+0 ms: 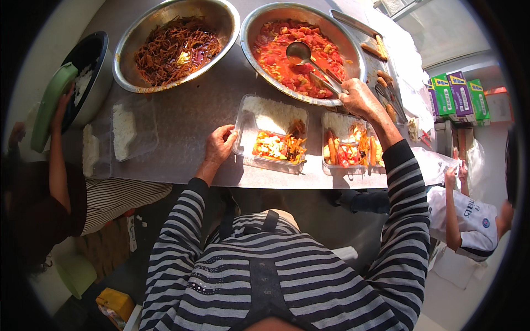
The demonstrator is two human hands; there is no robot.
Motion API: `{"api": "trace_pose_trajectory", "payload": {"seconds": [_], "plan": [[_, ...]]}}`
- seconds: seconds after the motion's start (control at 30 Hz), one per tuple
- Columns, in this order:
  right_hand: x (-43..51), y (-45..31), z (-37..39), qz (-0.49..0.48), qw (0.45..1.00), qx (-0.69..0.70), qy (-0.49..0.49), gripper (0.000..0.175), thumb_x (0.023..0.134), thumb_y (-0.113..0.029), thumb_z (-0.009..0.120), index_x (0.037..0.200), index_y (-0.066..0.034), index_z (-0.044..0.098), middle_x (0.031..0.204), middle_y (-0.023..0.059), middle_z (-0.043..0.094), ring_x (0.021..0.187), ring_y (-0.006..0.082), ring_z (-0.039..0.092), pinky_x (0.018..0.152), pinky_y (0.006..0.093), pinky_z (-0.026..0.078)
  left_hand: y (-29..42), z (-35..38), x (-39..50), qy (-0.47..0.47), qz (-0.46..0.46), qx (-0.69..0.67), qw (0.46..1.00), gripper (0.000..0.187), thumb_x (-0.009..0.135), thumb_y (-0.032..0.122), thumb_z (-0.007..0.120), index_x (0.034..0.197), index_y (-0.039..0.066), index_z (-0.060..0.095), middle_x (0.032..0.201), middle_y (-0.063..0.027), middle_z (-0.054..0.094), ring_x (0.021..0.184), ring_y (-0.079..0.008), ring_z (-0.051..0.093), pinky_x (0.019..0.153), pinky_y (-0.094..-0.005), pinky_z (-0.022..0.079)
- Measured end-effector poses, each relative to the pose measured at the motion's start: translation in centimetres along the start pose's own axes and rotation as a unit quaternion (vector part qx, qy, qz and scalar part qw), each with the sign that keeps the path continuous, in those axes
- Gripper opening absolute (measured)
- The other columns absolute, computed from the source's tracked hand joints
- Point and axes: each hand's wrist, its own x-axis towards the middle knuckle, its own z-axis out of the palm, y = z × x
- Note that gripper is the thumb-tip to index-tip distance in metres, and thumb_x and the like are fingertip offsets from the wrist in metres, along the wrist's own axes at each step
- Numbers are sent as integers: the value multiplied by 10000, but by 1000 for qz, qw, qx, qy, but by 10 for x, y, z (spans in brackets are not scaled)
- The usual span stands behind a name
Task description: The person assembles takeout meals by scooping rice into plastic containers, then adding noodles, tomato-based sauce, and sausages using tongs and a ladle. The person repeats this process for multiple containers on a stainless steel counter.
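Observation:
My right hand [361,99] grips the handle of a metal ladle [299,50], along with what looks like metal tongs [324,83]. The ladle's bowl is over the tomato and egg dish [273,41] in a large steel basin [247,49]. At the left, my left hand [219,145] holds the edge of a clear plastic meal box [244,155]. That box contains white rice [269,113], tomato and egg [267,145] and shredded vegetables [295,151] in separate compartments. A second filled meal box [345,163] sits under my right forearm, with sausage pieces in it.
A steel basin [120,66] of dark shredded vegetables stands at the back left. Two boxes with rice [124,132] lie left, near a rice tub [99,78] and a person's hand [64,103] on a green lid [51,107]. Another person [466,217] handles a plastic bag [430,165] at right.

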Motion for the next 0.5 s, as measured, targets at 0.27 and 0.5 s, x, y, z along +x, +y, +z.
{"api": "trace_pose_trajectory", "payload": {"seconds": [0.27,0.5], "plan": [[2,-13,1,116,980,86,-136,134,726,-22,512,739,70,608,567,183,591,528,266,637,453,377,456,-7,10,-2,10,44,-6,999,281,791,88,664,1051,-16,643,788,-117,624,650,-173,597,603,-297,488],[9,-10,5,114,979,103,-131,124,735,-7,496,702,67,590,556,170,582,497,254,625,409,371,436,-11,3,-9,18,57,44,997,287,787,80,660,1058,-14,640,783,-124,621,648,-200,600,610,-313,486]]}}
